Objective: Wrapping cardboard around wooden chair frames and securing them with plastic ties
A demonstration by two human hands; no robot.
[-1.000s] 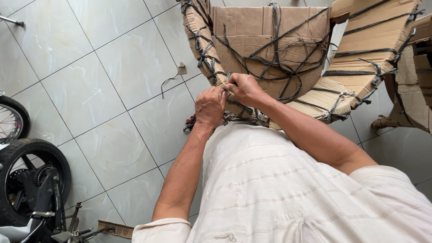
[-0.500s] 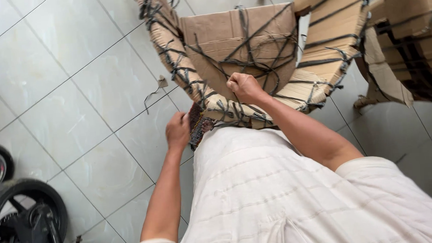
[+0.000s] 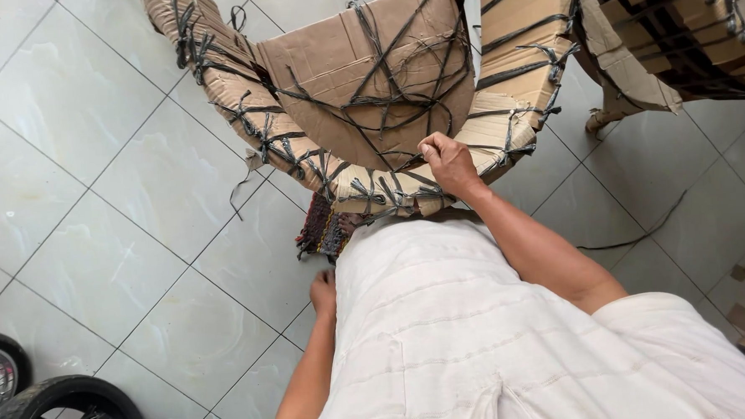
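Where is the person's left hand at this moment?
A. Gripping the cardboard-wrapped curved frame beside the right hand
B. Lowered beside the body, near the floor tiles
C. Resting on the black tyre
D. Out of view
B: the left hand hangs low beside the white garment, while only the right hand grips the cardboard-wrapped frame.

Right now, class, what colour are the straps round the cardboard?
Dark grey-black straps on brown cardboard; head view.
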